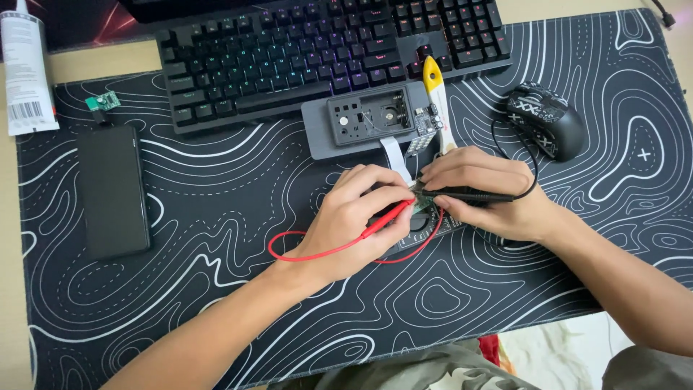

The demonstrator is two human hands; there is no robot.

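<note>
Both hands meet at frame centre over a small green circuit board (422,206) lying on the black, white-lined desk mat (216,289). Left hand (354,220), fingers curled, pinches a red test probe (386,219) with its tip at the board; right hand (484,195), knuckles up, grips a black test probe (469,195) likewise. Just above lies an opened grey plastic device housing (368,126), below the black backlit keyboard (325,50).

Both bare forearms angle inward from the lower edge. The left hand (354,220) and right hand (487,195) meet at centre, fingers (382,189) curled in pinching grips, knuckles up.
</note>
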